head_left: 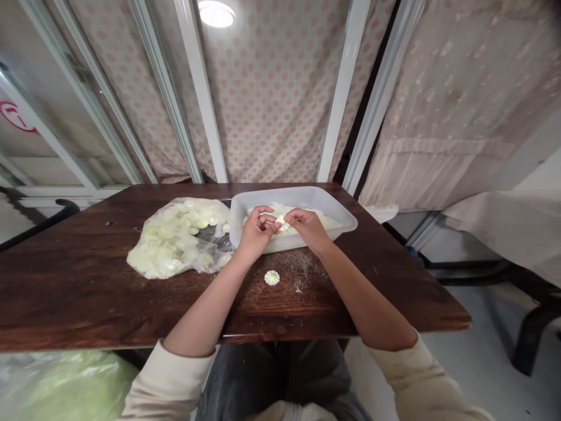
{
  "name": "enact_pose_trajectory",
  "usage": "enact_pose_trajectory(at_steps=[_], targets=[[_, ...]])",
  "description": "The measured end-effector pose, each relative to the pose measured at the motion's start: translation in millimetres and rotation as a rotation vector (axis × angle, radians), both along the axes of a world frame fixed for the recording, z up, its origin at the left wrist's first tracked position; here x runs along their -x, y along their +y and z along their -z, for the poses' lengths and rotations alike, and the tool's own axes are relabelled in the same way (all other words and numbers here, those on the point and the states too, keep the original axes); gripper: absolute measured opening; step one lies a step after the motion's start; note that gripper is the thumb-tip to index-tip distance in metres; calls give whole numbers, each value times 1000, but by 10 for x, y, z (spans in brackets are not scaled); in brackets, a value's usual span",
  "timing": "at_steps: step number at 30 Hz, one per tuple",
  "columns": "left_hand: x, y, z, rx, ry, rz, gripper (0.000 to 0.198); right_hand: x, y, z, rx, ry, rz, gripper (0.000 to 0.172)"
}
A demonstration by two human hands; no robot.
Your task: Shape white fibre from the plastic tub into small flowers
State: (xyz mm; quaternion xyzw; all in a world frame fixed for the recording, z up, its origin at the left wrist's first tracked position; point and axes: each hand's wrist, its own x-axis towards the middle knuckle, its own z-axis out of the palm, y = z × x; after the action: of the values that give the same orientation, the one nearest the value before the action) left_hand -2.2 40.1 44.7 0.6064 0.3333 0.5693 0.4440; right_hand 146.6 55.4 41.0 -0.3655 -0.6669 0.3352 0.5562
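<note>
Near the table edge point(284, 329), one white flower point(272, 277) lies flat. Beyond it, left hand point(256, 229) and right hand point(308, 228) pinch a second flower point(281, 221) over the tub point(347, 223). Left of the tub lies a bag point(169, 242); behind hangs a dotted curtain point(272, 99).

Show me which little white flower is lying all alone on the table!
The round, scalloped flower on the table, just this side of the plastic tub. A second flower is held up between the left hand and right hand.
</note>
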Motion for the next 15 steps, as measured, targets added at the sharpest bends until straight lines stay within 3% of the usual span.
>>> enact_pose_trajectory(at_steps=[15], targets=[[23,-19,-28,7,157,7,23,6,4,39,17,89,108,41]])
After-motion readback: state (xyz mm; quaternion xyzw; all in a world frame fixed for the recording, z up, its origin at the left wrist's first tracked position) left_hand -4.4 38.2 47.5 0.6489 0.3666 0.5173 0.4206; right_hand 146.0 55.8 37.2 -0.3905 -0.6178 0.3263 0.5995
